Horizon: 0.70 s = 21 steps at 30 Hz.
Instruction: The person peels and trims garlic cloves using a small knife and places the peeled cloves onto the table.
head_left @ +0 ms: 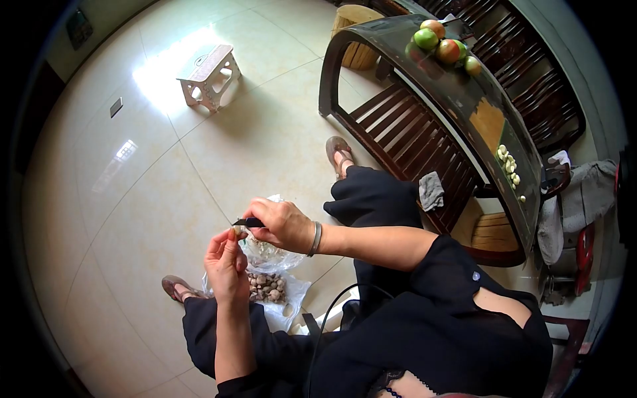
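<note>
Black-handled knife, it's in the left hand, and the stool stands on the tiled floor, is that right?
Not quite: the head view shows the knife in the right hand, not the left hand. The stool does stand on the tiled floor.

Ahead of the hands point(282, 220), open floor point(133, 212); the table point(464, 89) bars the right, plastic bags point(294, 302) apparently sit close below.

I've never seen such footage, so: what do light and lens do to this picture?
Head view: glare whitens the floor beside the folding stool; head view: floor seams curve and corners go black; head view: the piece in the left hand is too small to identify.
</note>
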Each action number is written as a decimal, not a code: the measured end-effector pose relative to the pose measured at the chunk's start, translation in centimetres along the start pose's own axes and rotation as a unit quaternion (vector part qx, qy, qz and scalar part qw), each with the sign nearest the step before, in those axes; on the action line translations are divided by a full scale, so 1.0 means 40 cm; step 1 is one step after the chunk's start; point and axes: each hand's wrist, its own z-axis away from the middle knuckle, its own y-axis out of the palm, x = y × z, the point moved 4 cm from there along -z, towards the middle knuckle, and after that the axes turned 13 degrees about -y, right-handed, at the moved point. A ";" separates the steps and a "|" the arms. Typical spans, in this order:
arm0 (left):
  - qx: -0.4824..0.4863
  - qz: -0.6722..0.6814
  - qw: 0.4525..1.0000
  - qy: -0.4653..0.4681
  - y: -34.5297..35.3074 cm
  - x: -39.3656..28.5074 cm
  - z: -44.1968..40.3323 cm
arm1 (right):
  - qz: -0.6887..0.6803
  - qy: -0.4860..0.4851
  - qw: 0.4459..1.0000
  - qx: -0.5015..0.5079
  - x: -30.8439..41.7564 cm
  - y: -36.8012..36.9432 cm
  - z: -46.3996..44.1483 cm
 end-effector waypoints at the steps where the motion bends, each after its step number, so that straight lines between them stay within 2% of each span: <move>1: -0.005 -0.005 1.000 0.003 -0.001 -0.007 0.000 | -0.028 0.004 0.999 -0.034 0.000 -0.005 -0.001; 6: -0.004 0.016 1.000 0.018 0.003 -0.023 0.007 | -0.053 0.044 0.995 -0.072 -0.021 -0.012 -0.002; 9: -0.014 0.021 1.000 0.008 0.002 -0.020 0.006 | -0.032 0.046 0.997 -0.047 -0.029 -0.007 0.002; 11: -0.018 0.016 1.000 -0.003 0.002 -0.020 0.005 | 0.012 0.046 0.999 0.008 -0.029 0.000 0.007; 14: -0.031 0.020 0.999 -0.026 -0.002 -0.010 0.001 | 0.015 0.019 1.000 0.016 -0.047 0.006 0.017; 16: -0.044 -0.001 0.998 -0.036 0.008 -0.014 0.006 | -0.005 0.041 0.999 0.010 -0.044 -0.004 0.009; 18: -0.027 -0.004 0.999 -0.037 0.017 -0.019 0.009 | -0.122 0.094 0.988 0.008 -0.021 -0.022 -0.008; 21: -0.003 0.013 1.000 -0.021 0.013 -0.016 0.006 | -0.141 0.094 0.985 0.023 -0.021 -0.021 -0.011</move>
